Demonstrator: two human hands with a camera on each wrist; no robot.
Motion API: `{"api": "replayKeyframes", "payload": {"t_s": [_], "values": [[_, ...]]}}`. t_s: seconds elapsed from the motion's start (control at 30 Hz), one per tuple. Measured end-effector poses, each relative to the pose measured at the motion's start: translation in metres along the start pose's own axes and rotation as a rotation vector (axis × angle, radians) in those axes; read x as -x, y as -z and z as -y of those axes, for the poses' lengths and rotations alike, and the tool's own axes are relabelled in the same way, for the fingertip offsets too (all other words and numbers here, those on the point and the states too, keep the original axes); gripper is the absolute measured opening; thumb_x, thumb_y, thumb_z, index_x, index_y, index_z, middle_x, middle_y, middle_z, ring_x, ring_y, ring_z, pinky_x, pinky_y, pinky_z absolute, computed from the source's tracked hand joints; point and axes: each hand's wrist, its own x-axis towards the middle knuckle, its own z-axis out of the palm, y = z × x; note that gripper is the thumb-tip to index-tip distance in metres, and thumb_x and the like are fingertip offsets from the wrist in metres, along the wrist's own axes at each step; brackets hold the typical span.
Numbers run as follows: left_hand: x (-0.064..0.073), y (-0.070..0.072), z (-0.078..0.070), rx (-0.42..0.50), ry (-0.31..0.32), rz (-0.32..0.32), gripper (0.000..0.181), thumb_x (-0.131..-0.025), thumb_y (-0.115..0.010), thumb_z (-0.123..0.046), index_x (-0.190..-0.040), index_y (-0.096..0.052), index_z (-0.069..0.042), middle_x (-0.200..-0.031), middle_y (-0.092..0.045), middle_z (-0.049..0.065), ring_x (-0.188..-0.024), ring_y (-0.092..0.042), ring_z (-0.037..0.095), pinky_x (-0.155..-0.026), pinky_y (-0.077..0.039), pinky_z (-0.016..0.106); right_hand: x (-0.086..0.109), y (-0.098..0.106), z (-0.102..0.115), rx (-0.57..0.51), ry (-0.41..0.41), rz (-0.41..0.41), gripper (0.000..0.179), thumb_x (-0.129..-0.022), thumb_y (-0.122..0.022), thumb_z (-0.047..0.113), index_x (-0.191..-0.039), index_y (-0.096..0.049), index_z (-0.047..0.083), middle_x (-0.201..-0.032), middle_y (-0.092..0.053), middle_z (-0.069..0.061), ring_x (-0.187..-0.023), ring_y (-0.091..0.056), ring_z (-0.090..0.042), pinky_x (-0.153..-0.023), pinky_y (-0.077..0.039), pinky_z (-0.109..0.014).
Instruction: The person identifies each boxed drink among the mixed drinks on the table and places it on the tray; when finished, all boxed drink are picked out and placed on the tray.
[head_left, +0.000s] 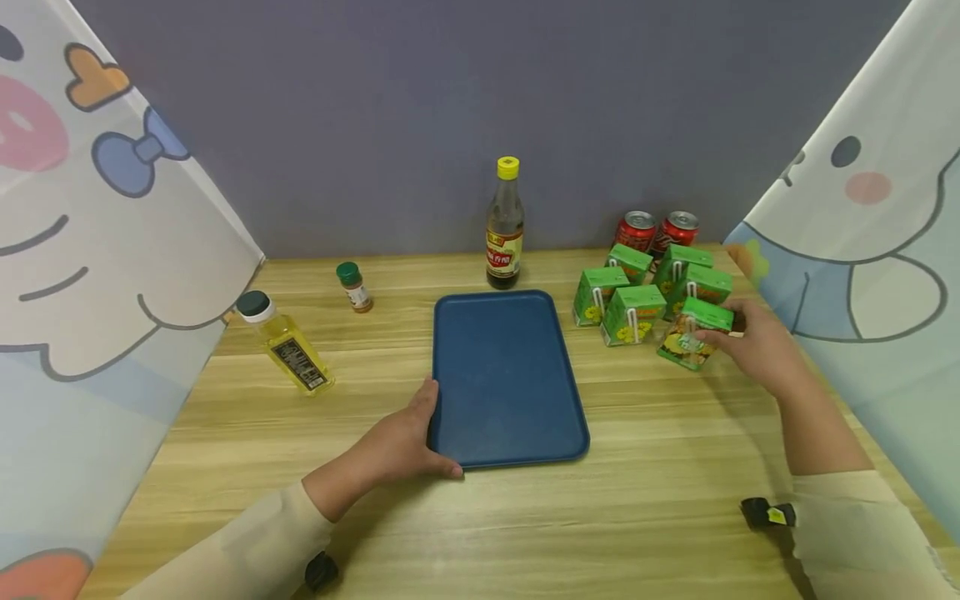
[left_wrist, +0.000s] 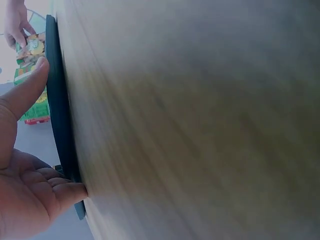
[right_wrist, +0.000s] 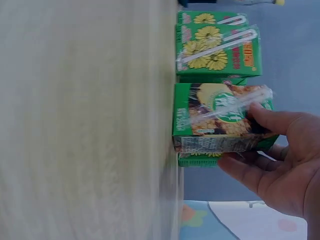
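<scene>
My left hand [head_left: 401, 437] holds the near left corner of a dark blue tray [head_left: 506, 379] that lies flat on the table. The thumb [left_wrist: 30, 87] lies along the near rim, and the fingers [left_wrist: 65, 192] bend against the left side. On the right, my right hand [head_left: 761, 346] pinches a green drink carton [head_left: 693, 337] with a brown and yellow picture and a wrapped straw. Its thumb [right_wrist: 272, 117] presses the straw side, while the other fingers reach round behind. Several green cartons with yellow flowers [head_left: 633, 317] stand close by at the back left of it.
Two red cans [head_left: 637, 232] stand behind the cartons. A dark sauce bottle with a yellow cap [head_left: 505, 233] is behind the tray. At left are a small green-capped spice jar [head_left: 356, 289] and an oil bottle [head_left: 296, 350]. Printed panels [head_left: 877, 208] border the table's sides.
</scene>
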Motion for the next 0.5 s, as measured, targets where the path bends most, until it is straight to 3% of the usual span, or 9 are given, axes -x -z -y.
{"api": "replayKeyframes", "payload": {"t_s": [0.1,0.27,0.5], "values": [[-0.001,0.000,0.000,-0.004,0.007,0.005,0.137,-0.063,-0.086,-0.059,-0.157,-0.006,-0.002,-0.165,-0.005,0.014,-0.148,-0.023,0.030,-0.116,-0.031,0.045,0.003,0.000,0.003,-0.021,-0.011,-0.003,0.074,-0.091,-0.066,0.050,-0.131,-0.043,-0.007,-0.118,-0.049,-0.025,-0.099,-0.048,-0.038,-0.072,-0.040,-0.042],[0.001,0.001,-0.001,-0.007,0.014,0.015,0.137,-0.063,-0.085,-0.061,-0.157,-0.006,-0.002,-0.165,-0.005,0.013,-0.148,-0.024,0.030,-0.115,-0.031,0.046,0.009,0.003,0.018,-0.070,-0.028,0.021,0.083,-0.086,-0.070,0.053,-0.137,-0.041,-0.005,-0.130,-0.048,-0.029,-0.113,-0.047,-0.045,-0.080,-0.042,-0.051],[-0.001,0.003,-0.002,-0.024,0.020,0.017,0.137,-0.063,-0.085,-0.062,-0.157,-0.007,-0.002,-0.165,-0.006,0.013,-0.148,-0.024,0.030,-0.116,-0.031,0.045,0.021,0.012,0.052,-0.151,-0.005,0.024,0.076,-0.086,-0.070,0.053,-0.137,-0.042,0.003,-0.136,-0.046,-0.018,-0.120,-0.045,-0.037,-0.087,-0.039,-0.054]]}}
